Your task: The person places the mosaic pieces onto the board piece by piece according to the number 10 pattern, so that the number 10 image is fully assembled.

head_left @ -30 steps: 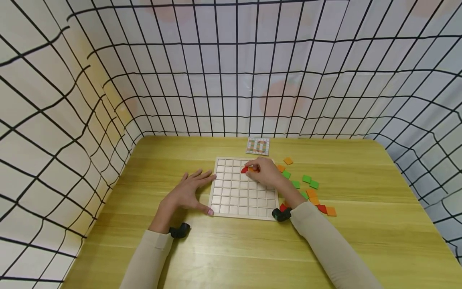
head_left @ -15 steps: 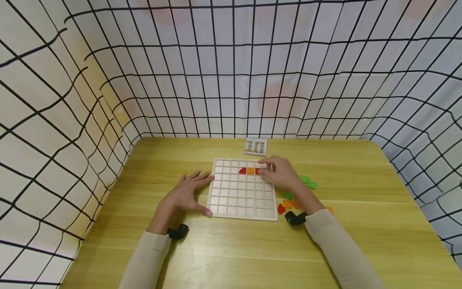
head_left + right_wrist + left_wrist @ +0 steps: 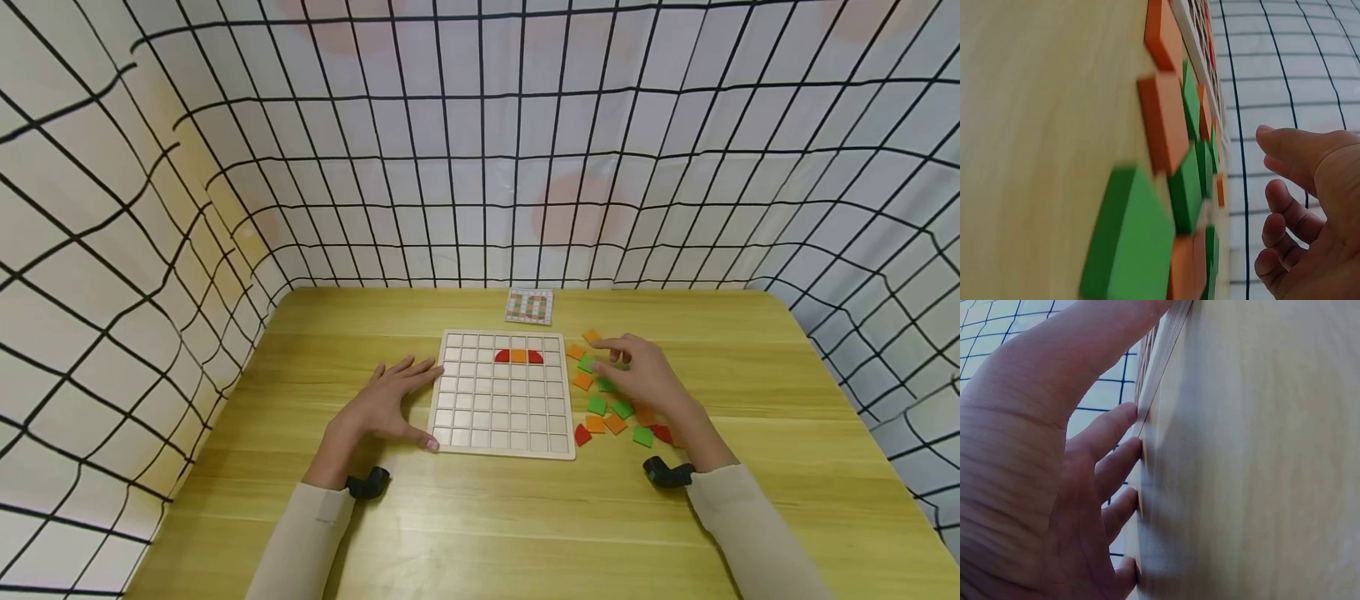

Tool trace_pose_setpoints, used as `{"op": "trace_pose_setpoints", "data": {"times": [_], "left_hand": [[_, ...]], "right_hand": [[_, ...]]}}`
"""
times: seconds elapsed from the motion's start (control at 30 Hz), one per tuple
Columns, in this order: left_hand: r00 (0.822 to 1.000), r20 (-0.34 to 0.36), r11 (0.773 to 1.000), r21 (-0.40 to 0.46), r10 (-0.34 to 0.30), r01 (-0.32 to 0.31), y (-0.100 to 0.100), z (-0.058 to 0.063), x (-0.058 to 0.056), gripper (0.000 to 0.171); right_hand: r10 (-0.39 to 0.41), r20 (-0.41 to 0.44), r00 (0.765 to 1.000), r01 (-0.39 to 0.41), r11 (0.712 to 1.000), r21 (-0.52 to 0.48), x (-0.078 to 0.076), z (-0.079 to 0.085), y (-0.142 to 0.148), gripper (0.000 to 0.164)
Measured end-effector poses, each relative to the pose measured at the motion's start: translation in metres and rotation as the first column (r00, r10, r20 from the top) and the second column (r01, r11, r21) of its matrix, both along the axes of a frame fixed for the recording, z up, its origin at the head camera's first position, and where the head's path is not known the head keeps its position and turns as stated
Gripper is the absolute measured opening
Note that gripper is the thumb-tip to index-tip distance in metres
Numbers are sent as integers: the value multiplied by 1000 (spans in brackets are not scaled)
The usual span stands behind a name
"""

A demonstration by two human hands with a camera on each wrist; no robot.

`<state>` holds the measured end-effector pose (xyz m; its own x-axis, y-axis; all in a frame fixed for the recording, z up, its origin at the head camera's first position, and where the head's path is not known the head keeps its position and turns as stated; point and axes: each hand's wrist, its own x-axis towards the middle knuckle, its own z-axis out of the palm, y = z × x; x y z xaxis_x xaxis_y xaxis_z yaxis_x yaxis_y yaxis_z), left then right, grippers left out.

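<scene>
A pale wooden grid board (image 3: 480,407) lies in the middle of the table. In its second row from the back sit a red quarter-round tile (image 3: 502,357), an orange square tile (image 3: 519,357) and another red quarter-round tile (image 3: 536,357), side by side. My left hand (image 3: 386,404) is spread at the board's left edge, its fingertips and thumb touching the frame. To the right of the board my right hand (image 3: 637,373) hovers over loose tiles, thumb and index finger apart with nothing between them. A green tile (image 3: 587,364) is near its fingertips.
Several loose orange, green and red tiles, among them an orange tile (image 3: 595,424), lie scattered right of the board. A printed pattern card (image 3: 529,307) is behind the board. Black-lined netting (image 3: 480,167) surrounds the wooden table (image 3: 480,525).
My right hand has let go of the right-hand red tile, left it in the grid, and moved right over the loose tiles. The left hand stays at the board's edge.
</scene>
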<state>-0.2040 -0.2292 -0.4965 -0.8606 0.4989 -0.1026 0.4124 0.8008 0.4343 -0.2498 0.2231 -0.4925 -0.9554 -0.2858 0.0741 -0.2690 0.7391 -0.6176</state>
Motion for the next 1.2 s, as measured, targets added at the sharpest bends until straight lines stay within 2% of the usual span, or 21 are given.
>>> {"op": "trace_pose_setpoints", "data": {"times": [0.2, 0.77, 0.97, 1.2], "left_hand": [[1000, 7, 1000, 10, 7, -7, 0, -1, 0, 124], [1000, 4, 1000, 3, -2, 2, 0, -2, -1, 124], [1000, 0, 1000, 13, -4, 4, -1, -2, -1, 123], [1000, 3, 1000, 18, -2, 2, -1, -3, -1, 123]], "right_hand": [[-13, 1, 1000, 13, 1000, -12, 9, -5, 23, 44], [-63, -11, 998, 63, 997, 35, 26, -18, 78, 44], [-65, 10, 998, 64, 997, 45, 29, -18, 90, 44], [-33, 48, 998, 28, 994, 103, 27, -18, 97, 55]]}}
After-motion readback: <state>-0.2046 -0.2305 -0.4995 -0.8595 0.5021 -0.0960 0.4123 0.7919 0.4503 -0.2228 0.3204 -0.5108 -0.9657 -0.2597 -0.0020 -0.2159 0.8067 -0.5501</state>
